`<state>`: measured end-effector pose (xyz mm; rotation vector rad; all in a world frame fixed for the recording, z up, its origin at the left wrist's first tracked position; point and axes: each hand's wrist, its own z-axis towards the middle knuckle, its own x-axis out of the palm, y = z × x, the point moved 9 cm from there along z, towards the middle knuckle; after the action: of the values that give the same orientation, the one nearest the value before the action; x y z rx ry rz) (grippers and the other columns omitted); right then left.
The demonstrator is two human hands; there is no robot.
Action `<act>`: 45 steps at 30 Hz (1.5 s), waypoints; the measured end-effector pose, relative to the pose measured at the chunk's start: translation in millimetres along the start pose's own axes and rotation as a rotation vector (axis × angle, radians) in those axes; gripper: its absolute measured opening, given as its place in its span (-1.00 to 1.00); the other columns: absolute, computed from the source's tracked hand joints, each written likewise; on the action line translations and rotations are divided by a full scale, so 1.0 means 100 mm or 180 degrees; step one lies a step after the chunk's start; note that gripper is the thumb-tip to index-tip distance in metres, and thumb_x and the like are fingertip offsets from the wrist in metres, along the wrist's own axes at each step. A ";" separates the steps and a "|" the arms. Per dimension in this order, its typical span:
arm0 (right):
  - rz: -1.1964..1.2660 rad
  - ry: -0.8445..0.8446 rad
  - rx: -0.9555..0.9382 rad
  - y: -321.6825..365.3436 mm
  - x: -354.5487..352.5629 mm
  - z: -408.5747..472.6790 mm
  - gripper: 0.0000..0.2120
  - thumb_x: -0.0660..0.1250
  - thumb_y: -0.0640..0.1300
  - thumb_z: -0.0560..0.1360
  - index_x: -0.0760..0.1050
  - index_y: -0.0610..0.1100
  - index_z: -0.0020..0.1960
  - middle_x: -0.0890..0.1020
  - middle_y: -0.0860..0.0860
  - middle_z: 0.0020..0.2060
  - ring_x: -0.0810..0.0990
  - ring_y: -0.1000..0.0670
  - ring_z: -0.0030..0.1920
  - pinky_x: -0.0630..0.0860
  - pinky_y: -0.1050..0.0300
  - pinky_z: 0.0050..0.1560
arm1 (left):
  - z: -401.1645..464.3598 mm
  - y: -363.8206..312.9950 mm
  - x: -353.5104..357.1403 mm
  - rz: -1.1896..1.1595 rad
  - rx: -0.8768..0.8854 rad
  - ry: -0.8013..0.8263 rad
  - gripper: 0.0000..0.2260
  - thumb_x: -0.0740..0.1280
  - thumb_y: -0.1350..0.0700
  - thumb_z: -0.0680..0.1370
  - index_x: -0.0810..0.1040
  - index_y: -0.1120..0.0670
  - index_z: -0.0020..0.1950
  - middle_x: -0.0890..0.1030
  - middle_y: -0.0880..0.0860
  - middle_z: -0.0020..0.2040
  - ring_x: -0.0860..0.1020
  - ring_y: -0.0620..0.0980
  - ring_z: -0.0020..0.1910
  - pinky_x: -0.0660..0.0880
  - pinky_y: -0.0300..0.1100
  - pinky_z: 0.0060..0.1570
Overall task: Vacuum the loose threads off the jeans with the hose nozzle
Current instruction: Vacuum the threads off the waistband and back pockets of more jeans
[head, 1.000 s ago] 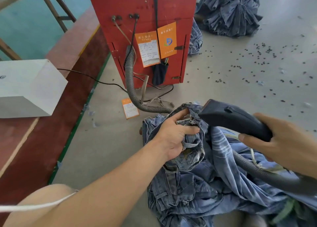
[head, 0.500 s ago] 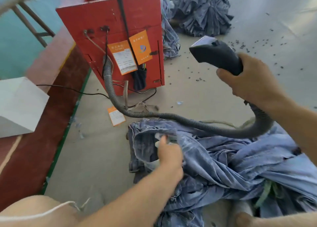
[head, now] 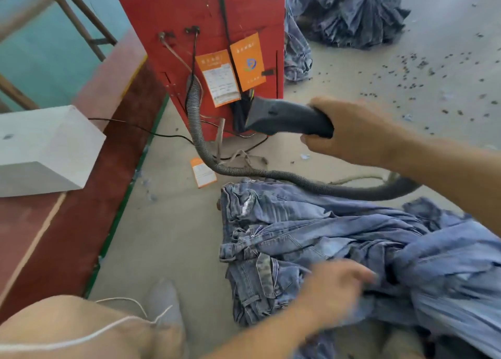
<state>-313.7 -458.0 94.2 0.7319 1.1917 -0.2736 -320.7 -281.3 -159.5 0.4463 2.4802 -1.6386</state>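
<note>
- Grey concrete floor [head: 173,239] spreads under everything, scattered with dark specks behind and to the right of the red metal vacuum cabinet [head: 206,30], which carries orange paper tags and stands at the back.
- Just in front of that cabinet lies the crumpled heap of blue denim jeans [head: 311,231], waistbands turned towards it; another pile of denim sits behind the cabinet to its right.
- The right hand [head: 355,131] has its fingers wrapped round the dark grey plastic hose nozzle [head: 284,117], whose mouth points at the cabinet's lower front, held in the air well above the jeans.
- The ribbed grey hose [head: 271,174] runs from the cabinet's face down across the floor and over the far edge of the jeans.
- The left hand [head: 336,285] is at the near part of the heap, blurred; whether it pinches cloth or only touches it cannot be told.
- As a judgement, no suction is reaching the denim at present, so further vacuuming appears to lie ahead; loose threads are too small to see.
- Compared with half a second ago, the nozzle has dropped lower and nearer the cabinet, and the left hand has shifted from the waistband to the near right of the heap.
</note>
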 end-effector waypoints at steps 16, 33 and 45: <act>-0.0923 0.1902 0.0985 -0.95 1.21 -1.22 -0.77 0.28 0.25 0.53 0.33 0.24 0.11 0.53 0.23 -0.21 0.51 0.11 -0.26 0.48 0.10 -0.28 | -0.06 1.71 -2.22 -0.1338 -0.2078 -0.1791 -0.75 0.38 -0.02 0.65 0.50 0.08 0.22 0.52 0.15 0.41 0.62 0.08 0.11 0.52 0.09 0.10; -0.1673 0.2131 0.0173 -1.10 2.36 -0.88 -0.73 0.18 0.24 0.56 0.35 0.12 0.16 0.46 0.10 -0.31 0.52 -0.06 -0.28 0.47 0.02 -0.29 | 0.03 1.64 -2.46 0.0026 -0.0702 -0.2183 -0.80 0.37 0.14 0.64 0.45 0.03 -0.17 0.55 -0.05 -0.28 0.44 -0.22 -0.34 0.34 -0.41 -0.33; -0.1448 0.2073 0.0553 -1.25 1.98 -0.71 -0.66 0.28 0.29 0.50 0.36 0.21 0.21 0.55 0.13 -0.24 0.50 -0.01 -0.27 0.41 0.10 -0.25 | -0.05 1.50 -2.62 0.0231 -0.0993 -0.2324 -0.74 0.25 0.00 0.70 0.47 0.10 -0.11 0.53 -0.02 -0.25 0.49 0.10 -0.17 0.29 -0.06 -0.18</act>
<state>-363.0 -469.5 -145.1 0.7148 1.9777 -0.5464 -24.7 -266.7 -216.9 -0.0964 2.0570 -1.0803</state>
